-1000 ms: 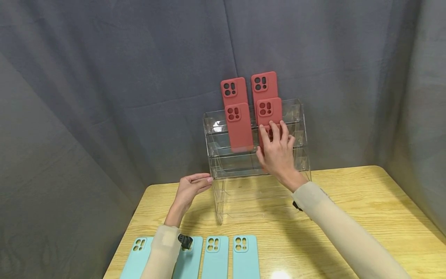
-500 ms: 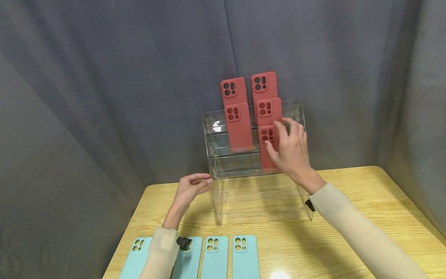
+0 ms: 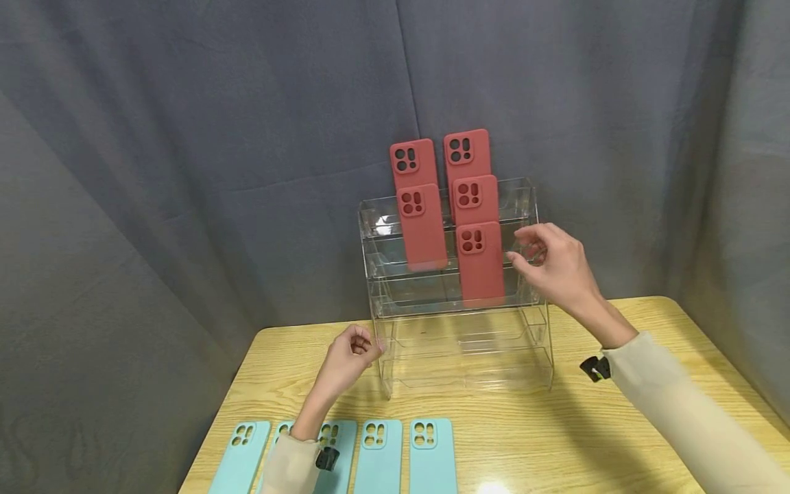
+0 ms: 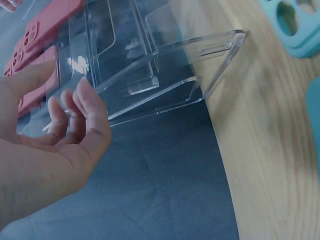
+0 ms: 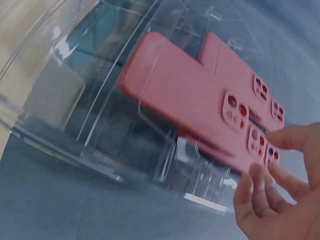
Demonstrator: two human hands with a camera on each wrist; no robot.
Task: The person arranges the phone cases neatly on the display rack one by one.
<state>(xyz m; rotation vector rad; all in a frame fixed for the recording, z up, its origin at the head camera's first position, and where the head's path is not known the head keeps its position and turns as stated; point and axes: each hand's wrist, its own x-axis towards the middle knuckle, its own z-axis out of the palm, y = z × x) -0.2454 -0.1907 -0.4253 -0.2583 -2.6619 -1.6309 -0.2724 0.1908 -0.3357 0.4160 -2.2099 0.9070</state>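
A clear acrylic tiered stand (image 3: 426,310) holds several red phone cases, each with camera cut-outs. Two lean in the left column, an upper one (image 3: 422,165) behind a lower one (image 3: 422,233). The right column steps down from a top case (image 3: 472,152) through a middle one (image 3: 483,204) to the lowest case (image 3: 483,278). My right hand (image 3: 558,267) hovers at the stand's right side, thumb and fingers apart around nothing. By the left side panel is my left hand (image 3: 348,353), loosely curled and holding nothing; the left wrist view shows its bare fingers (image 4: 92,107).
Several light-blue phone cases lie in a row on the wooden table (image 3: 531,439) before the stand, including a right-hand one (image 3: 433,460) and a far-left one (image 3: 239,456). A grey curtain (image 3: 247,171) hangs behind and at both sides.
My right hand has let go of the lowest red case and moved right, uncovering it. My left hand has dropped slightly down the stand's left side, its fingers curling more loosely.
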